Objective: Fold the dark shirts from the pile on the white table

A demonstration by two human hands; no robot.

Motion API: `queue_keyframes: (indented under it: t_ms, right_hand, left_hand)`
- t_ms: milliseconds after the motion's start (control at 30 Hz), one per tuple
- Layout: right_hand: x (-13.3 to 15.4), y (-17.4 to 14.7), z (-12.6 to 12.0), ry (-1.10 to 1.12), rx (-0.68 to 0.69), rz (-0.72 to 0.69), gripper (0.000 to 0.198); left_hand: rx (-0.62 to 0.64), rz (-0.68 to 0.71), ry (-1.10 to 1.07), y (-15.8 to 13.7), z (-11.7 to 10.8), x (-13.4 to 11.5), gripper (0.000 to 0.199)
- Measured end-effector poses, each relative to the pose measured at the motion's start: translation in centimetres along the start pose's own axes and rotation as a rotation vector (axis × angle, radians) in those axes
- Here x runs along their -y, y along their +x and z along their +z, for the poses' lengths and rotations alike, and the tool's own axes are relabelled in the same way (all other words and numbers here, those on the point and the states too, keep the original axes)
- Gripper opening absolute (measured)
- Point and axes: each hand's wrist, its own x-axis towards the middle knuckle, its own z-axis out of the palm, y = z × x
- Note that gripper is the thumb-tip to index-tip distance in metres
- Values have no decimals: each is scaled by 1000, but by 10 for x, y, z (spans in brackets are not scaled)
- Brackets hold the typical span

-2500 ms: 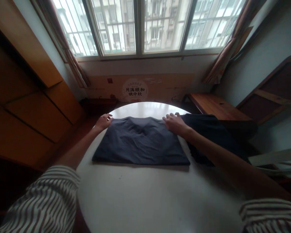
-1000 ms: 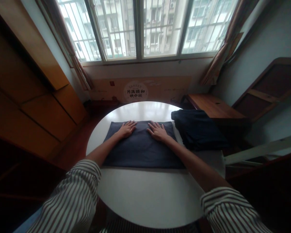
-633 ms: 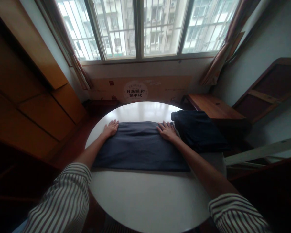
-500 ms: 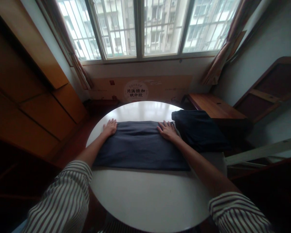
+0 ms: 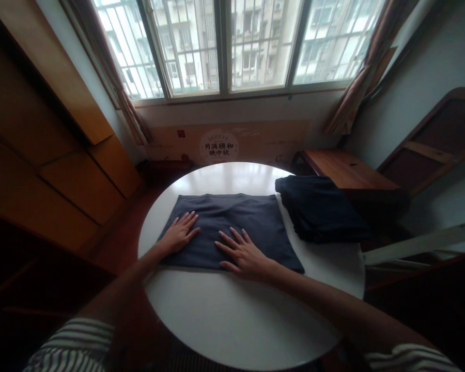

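A dark grey-blue piece of folded cloth (image 5: pixel 232 212) lies flat in a wide rectangle on the white round table (image 5: pixel 240 315); what garment it is I cannot tell. My left hand (image 5: pixel 180 233) rests on its left part, palm down with fingers spread. Nearer the front edge, my right hand (image 5: pixel 242 254) lies over the middle of the cloth, fingers spread and pointing left and away from me. Neither hand grips anything. Slight wrinkles run along the cloth's far edge.
A folded pile of dark navy clothing (image 5: pixel 321 206) sits at the table's right side, partly past the rim. Behind it stands a low wooden table (image 5: pixel 352 168). Wooden cabinets (image 5: pixel 73 175) line the left, and a barred window (image 5: pixel 232 46) is ahead.
Both hands have moved from the cloth's far corners toward me, the right one also leftward to the middle. The cloth and the navy pile have stayed in place.
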Motion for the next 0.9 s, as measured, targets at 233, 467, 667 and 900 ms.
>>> queue_keyframes:
  t_ms: [233, 467, 667, 900]
  right_hand:
    - [3, -63, 1, 69, 33, -17, 68]
    - [3, -75, -3, 91, -46, -26, 54]
    - [1, -62, -15, 123, -191, -130, 31]
    - [24, -33, -17, 93, -116, -279, 22]
  left_hand:
    - [-47, -216, 51, -16, -4, 50, 61]
    - [-337, -162, 36, -25, -2, 49, 50]
    - [-341, 124, -60, -68, -11, 17, 35]
    - [-192, 251, -94, -74, -25, 8, 26]
